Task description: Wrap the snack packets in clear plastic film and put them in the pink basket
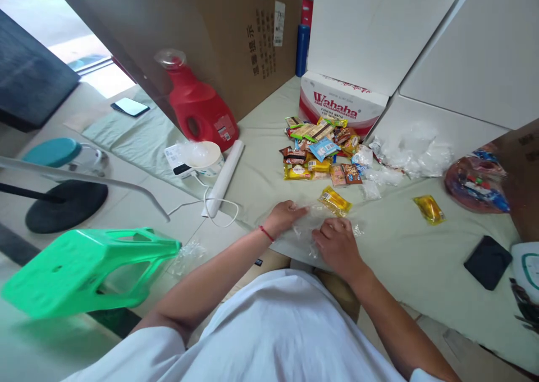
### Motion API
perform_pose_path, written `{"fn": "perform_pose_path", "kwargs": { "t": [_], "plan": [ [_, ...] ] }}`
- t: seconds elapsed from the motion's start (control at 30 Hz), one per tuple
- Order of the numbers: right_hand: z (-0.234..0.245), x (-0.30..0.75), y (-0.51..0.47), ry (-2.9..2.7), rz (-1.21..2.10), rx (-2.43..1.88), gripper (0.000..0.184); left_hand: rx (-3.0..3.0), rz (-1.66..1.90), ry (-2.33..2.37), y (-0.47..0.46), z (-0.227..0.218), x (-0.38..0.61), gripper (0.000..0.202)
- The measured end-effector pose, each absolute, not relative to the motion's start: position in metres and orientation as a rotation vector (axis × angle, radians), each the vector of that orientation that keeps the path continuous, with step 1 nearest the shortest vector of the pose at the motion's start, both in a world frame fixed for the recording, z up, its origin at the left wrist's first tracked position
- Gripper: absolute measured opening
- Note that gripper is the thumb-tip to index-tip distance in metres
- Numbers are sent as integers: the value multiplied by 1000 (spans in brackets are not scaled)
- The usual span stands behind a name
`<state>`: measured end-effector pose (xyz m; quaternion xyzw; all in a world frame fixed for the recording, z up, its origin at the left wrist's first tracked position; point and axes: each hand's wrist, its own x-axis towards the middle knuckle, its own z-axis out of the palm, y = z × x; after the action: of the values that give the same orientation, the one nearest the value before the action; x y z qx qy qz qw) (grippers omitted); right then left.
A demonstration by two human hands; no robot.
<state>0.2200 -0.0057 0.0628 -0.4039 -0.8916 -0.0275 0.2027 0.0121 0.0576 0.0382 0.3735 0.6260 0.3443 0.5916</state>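
My left hand [283,215] and my right hand [337,246] both rest on a clear plastic bag [309,230] lying on the pale green cloth [391,241]. Fingers of both hands are curled and pinch the bag's film. A yellow snack packet [334,200] lies at the bag's far edge, just beyond my right fingers. A red thread circles my left wrist. Farther back sits a pile of several mixed snack packets [322,151]. Another yellow packet [428,209] lies alone to the right.
A Wahaha carton [341,104] and white boxes stand behind the snacks, with loose clear bags [410,154] beside them. A red detergent jug [197,107], white bowl [204,156], paper roll and cable lie at left. A green stool [88,269] is tipped over nearby. A black phone [487,261] lies at right.
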Motion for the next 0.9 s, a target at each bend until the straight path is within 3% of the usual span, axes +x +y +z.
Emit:
{"fn": "perform_pose_path", "kwargs": {
  "t": [0.17, 0.47, 0.63, 0.77, 0.9],
  "plan": [
    [57, 215, -55, -2382, -185, -1274, 11, 773, 907, 1559, 74, 24, 28, 37],
    [21, 180, -88, -2544, 16, -1323, 8, 635, 942, 1679, 75, 37, 10, 13],
    [28, 155, -72, -2668, 274, -1492, 16, 1110, 1406, 1922, 31, 75, 4, 39],
    [31, 148, -66, -2692, 381, -1539, 21, 1746, 1015, 1430, 16, 74, 29, 17],
    [30, 143, -81, -2743, 389, -1351, 18, 1835, 712, 1516, 46, 39, 49, 18]
  ]
}}
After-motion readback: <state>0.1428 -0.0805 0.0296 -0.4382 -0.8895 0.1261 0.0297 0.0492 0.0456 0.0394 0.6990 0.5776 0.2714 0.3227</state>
